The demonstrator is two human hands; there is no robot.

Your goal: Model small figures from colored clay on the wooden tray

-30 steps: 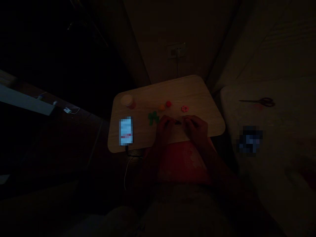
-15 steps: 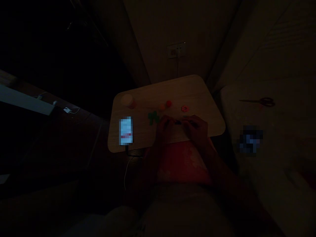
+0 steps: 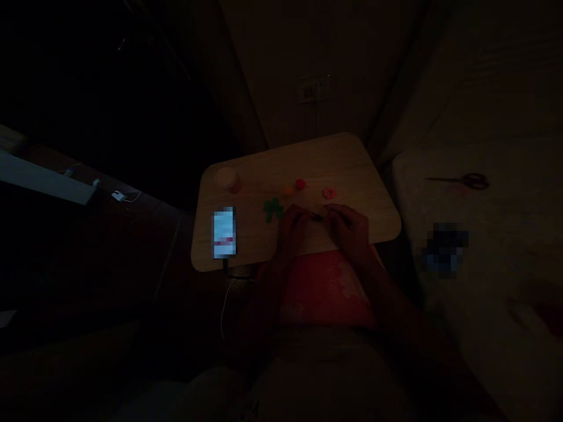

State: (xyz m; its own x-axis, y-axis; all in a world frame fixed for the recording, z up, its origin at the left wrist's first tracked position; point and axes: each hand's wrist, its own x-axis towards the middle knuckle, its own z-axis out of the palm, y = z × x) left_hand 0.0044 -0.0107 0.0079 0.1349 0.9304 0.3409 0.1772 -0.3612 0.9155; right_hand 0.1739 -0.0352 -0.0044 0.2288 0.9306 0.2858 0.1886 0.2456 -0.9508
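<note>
The room is very dark. My left hand (image 3: 292, 225) and my right hand (image 3: 349, 225) rest on the near edge of a small wooden table (image 3: 352, 158), fingers curled toward each other. Between their fingertips is a small dark object (image 3: 315, 217), which both hands pinch; I cannot make out what it is. Just beyond the hands lie a green shape (image 3: 272, 208), an orange piece (image 3: 287, 190), a red piece (image 3: 300, 184) and a pink flower-like piece (image 3: 329, 193).
A lit phone (image 3: 224, 232) lies at the table's near left with a cable hanging below. A small pink-lidded pot (image 3: 227, 179) stands at the far left. Scissors (image 3: 466, 180) lie on the pale bed surface to the right. A wall socket (image 3: 313, 91) is behind the table.
Both hands stay at the table's near edge with only slight finger movement around the small dark object. The view dimmed a little.
</note>
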